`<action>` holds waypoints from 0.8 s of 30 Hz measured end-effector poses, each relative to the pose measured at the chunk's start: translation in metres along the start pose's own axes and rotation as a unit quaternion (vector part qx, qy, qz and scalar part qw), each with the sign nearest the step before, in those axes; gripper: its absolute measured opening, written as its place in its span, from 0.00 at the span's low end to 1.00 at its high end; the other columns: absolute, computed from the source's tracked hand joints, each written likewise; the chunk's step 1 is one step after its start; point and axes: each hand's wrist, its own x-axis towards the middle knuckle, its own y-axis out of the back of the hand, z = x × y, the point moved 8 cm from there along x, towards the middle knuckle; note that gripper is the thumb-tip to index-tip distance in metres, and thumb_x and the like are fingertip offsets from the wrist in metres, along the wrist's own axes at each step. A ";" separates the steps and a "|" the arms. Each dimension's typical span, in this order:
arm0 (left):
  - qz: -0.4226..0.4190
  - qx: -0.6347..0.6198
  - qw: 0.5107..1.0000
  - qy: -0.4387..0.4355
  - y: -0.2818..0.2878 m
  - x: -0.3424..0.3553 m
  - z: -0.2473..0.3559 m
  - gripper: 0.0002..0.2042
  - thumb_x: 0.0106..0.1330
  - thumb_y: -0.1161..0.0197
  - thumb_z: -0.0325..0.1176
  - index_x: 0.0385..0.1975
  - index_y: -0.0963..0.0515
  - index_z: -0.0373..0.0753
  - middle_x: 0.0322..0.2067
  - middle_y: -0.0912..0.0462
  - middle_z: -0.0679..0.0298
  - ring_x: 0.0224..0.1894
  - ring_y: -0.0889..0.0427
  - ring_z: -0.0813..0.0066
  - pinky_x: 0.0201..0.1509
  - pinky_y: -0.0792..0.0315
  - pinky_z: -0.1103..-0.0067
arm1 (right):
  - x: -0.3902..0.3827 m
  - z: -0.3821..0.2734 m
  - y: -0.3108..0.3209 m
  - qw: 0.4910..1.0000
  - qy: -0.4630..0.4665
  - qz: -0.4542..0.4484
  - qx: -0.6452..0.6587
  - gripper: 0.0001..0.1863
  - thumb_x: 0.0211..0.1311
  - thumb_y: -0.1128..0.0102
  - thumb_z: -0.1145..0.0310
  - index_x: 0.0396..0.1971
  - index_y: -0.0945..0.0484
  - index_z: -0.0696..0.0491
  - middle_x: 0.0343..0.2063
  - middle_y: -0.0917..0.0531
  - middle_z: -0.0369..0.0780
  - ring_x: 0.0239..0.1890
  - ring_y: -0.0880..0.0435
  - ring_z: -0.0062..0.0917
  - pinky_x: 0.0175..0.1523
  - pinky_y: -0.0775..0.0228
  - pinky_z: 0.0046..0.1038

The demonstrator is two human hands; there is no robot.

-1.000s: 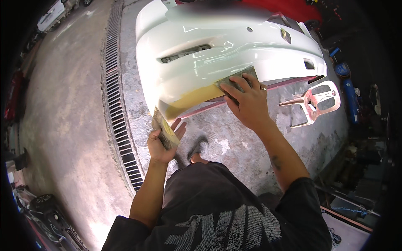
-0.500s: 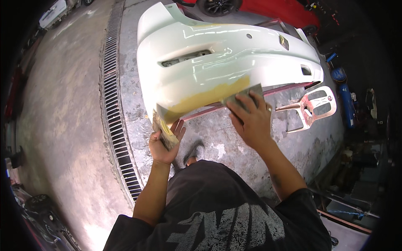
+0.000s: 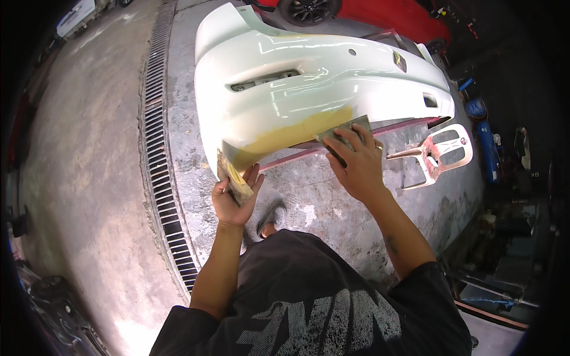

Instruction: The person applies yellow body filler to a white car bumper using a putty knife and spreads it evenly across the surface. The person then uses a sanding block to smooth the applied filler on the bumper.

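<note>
A white car bumper (image 3: 309, 71) has a long patch of yellow filler (image 3: 279, 133) along its near edge. My left hand (image 3: 234, 202) holds a stained flat scraper (image 3: 237, 178), smeared with yellow, upright at the patch's left end, thumb on its edge and other fingers loosely bent. My right hand (image 3: 356, 166) grips a wider grey flat spreader (image 3: 344, 127) at the patch's right end, fingers over its top face. The spreader's contact with the bumper is hard to tell.
The bumper rests on a reddish stand (image 3: 285, 157). A stained plastic chair (image 3: 433, 154) is to the right, near blue cylinders (image 3: 484, 142). A grated drain (image 3: 155, 118) crosses the concrete floor (image 3: 89, 148) at left. A red car (image 3: 386, 15) stands behind.
My right hand and spreader have come down toward me from a second ago, uncovering more yellow filler, then edged slightly back up. My left hand has risen slightly.
</note>
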 end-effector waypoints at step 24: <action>-0.017 0.020 1.000 0.010 0.001 -0.003 0.000 0.41 0.61 0.35 0.42 0.77 0.34 0.40 0.71 0.29 0.45 0.77 0.33 0.49 0.87 0.51 0.38 | 0.023 -0.052 -0.024 0.999 -0.028 0.023 -0.001 0.20 0.66 0.26 0.60 0.58 0.12 0.35 0.61 0.18 0.33 0.70 0.26 0.45 0.64 0.34 0.58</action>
